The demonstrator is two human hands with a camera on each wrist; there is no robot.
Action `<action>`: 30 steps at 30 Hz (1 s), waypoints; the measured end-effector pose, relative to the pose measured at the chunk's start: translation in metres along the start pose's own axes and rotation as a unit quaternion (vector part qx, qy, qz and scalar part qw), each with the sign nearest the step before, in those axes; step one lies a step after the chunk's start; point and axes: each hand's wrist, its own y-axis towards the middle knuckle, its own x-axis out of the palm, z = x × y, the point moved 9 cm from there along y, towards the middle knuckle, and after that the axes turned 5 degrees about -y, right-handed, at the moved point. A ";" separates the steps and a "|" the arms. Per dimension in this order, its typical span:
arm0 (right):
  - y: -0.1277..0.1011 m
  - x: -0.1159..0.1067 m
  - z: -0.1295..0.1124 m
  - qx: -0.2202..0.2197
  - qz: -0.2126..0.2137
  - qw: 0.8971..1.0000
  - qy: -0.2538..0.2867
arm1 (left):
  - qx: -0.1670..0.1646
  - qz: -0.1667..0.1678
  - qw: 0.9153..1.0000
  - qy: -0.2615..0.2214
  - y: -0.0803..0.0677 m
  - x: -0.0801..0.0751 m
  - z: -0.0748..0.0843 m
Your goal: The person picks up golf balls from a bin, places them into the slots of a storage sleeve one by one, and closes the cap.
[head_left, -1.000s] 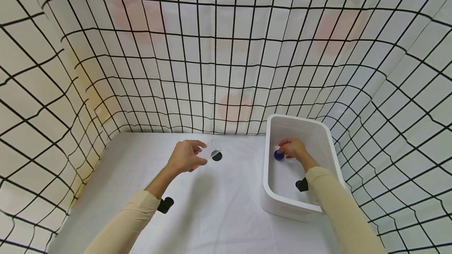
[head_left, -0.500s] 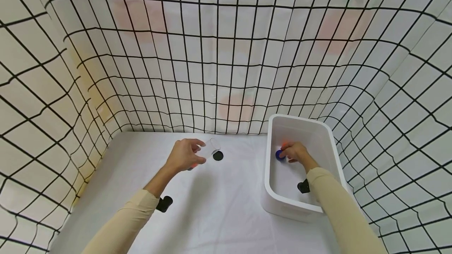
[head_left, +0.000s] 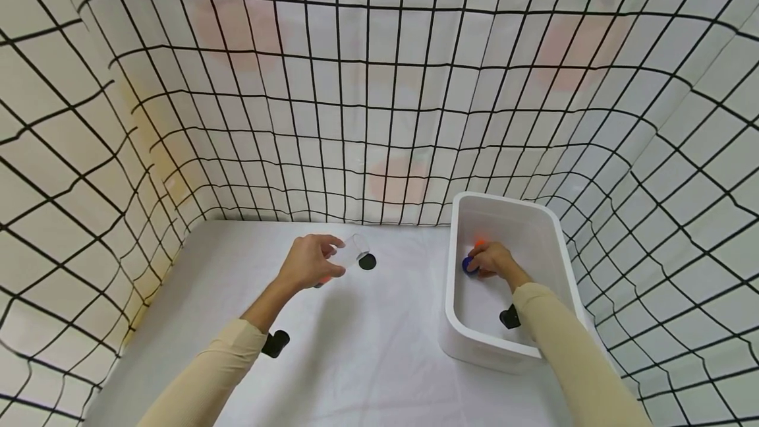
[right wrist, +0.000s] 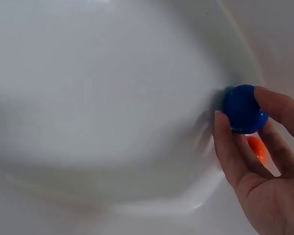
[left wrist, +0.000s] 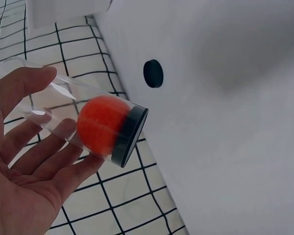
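Note:
My left hand (head_left: 311,262) grips a clear tube (left wrist: 63,93) over the table, thumb on one side and fingers on the other. The tube is tilted; a red-orange ball (left wrist: 102,122) sits inside against the black cap (left wrist: 131,137) at one end. In the head view its clear end points right, close to a loose black round lid (head_left: 367,261) on the table. Inside the white tub, my right hand (head_left: 495,259) pinches a blue ball (right wrist: 245,108) between thumb and fingers. An orange ball (right wrist: 257,148) shows partly behind those fingers.
The white tub (head_left: 449,269) stands at the right of the white-covered table (head_left: 379,348). Black netting (head_left: 364,111) rises along the back and both sides, with pale cloth behind it. A dark wrist camera (head_left: 275,343) shows beside the left sleeve.
In the tub, my right hand has shifted slightly toward me, its fingers now over the blue ball. More of the orange ball shows. My left hand keeps its hold on the tube, nearly still.

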 end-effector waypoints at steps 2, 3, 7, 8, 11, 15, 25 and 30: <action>0.000 0.002 -0.001 -0.008 0.004 1.000 -0.003 | -0.002 0.000 1.000 0.000 -0.001 0.000 0.000; 0.000 0.002 -0.002 -0.010 0.008 1.000 -0.003 | -0.003 0.001 1.000 -0.001 -0.001 -0.001 -0.001; 0.000 0.006 -0.005 -0.024 0.020 0.999 -0.009 | -0.005 0.002 1.000 -0.003 -0.002 -0.001 -0.002; 0.000 0.006 -0.006 -0.027 0.023 0.999 -0.010 | -0.005 0.003 1.000 -0.003 -0.002 -0.001 -0.002; 0.000 0.006 -0.008 -0.033 0.030 0.999 -0.021 | -0.005 0.003 1.000 -0.003 -0.003 -0.001 -0.003; -0.002 0.002 -0.011 -0.039 0.038 0.998 -0.028 | -0.006 0.001 1.000 -0.005 -0.003 0.000 -0.003; -0.022 -0.020 -0.038 -0.070 0.036 0.997 -0.014 | 0.002 0.003 1.000 0.002 0.002 -0.002 0.000; -0.038 -0.041 -0.061 -0.102 0.055 0.991 -0.060 | -0.004 -0.004 1.000 -0.001 0.002 0.000 0.001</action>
